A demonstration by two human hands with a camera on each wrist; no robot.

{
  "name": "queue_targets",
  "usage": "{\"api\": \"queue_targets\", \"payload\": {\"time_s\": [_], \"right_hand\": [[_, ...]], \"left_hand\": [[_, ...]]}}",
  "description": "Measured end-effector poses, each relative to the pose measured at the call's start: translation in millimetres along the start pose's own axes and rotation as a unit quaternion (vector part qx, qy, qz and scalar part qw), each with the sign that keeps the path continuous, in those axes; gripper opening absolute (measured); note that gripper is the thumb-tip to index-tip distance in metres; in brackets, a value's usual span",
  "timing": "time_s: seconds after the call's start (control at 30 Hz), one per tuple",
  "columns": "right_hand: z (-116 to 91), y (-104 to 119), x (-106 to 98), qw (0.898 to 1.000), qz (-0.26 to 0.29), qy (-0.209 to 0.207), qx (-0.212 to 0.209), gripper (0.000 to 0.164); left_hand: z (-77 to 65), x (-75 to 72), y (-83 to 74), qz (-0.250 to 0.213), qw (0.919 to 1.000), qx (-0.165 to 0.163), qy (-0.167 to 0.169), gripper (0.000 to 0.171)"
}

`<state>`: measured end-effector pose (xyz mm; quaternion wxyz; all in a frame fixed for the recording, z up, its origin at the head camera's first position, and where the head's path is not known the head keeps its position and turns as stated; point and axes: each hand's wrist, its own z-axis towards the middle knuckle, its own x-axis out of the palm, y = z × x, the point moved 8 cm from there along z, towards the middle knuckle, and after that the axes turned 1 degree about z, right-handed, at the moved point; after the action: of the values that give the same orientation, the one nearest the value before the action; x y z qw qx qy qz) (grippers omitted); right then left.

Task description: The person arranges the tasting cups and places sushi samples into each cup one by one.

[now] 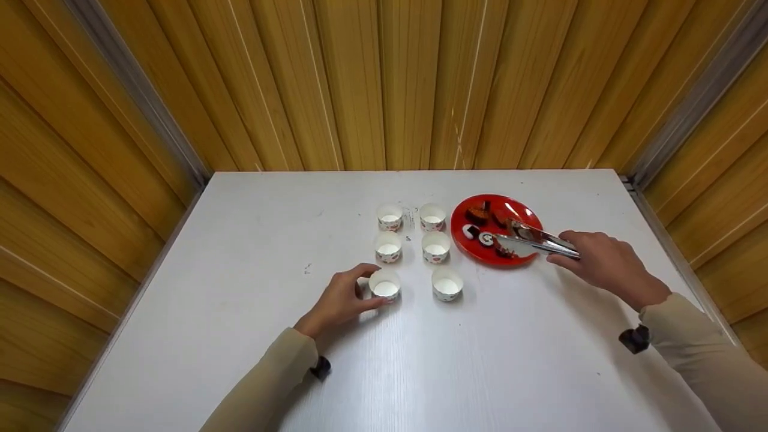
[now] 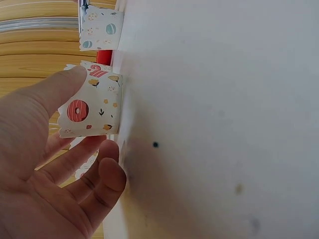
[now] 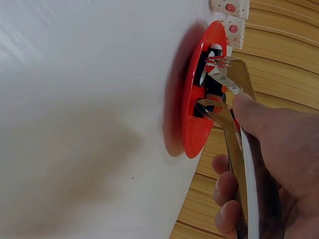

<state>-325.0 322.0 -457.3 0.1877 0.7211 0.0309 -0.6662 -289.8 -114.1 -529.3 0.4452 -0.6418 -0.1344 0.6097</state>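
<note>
My left hand (image 1: 342, 295) grips a small white paper cup (image 1: 384, 289) at the near left of a group, thumb on its near side and fingers behind. In the left wrist view, the cup's wall (image 2: 94, 112) shows printed donuts and flowers, with the thumb pressed near its scalloped rim. A pair of metal serving tongs (image 1: 555, 245) is held in my right hand (image 1: 603, 261). Its forked tip (image 3: 219, 62) and spoon-like tip (image 3: 212, 105) stand apart over sushi pieces (image 1: 486, 239) on a round red plate (image 1: 531, 216).
Several more paper cups stand in two columns left of the plate, among them a near right cup (image 1: 447, 285) and a far left cup (image 1: 390, 217). An orange-topped sushi piece (image 1: 478, 214) lies at the plate's far side. Wood-patterned walls (image 1: 354, 84) border the white table (image 1: 228, 288).
</note>
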Motion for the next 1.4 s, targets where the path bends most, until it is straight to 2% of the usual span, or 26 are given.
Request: {"api": "queue_targets", "payload": {"time_s": [0.07, 0.3, 0.83, 1.4], "right_hand": [[0.0, 0.1, 0.7, 1.000, -0.001, 0.000, 0.001, 0.064], [-0.6, 2.3, -0.3, 1.000, -0.023, -0.018, -0.009, 0.049], [0.5, 5.1, 1.8, 1.000, -0.020, -0.016, -0.013, 0.045], [-2.4, 5.7, 1.6, 0.999, -0.025, -0.033, -0.019, 0.036]], "left_hand": [[-0.3, 0.0, -0.4, 0.000, 1.0000, -0.001, 0.001, 0.063], [-0.4, -0.4, -1.2, 0.002, 1.0000, -0.005, 0.003, 0.062], [0.3, -0.1, -0.1, -0.003, 1.0000, 0.006, -0.001, 0.061], [-0.3, 2.0, 1.4, -0.010, 0.9998, -0.014, 0.010, 0.059]]}}
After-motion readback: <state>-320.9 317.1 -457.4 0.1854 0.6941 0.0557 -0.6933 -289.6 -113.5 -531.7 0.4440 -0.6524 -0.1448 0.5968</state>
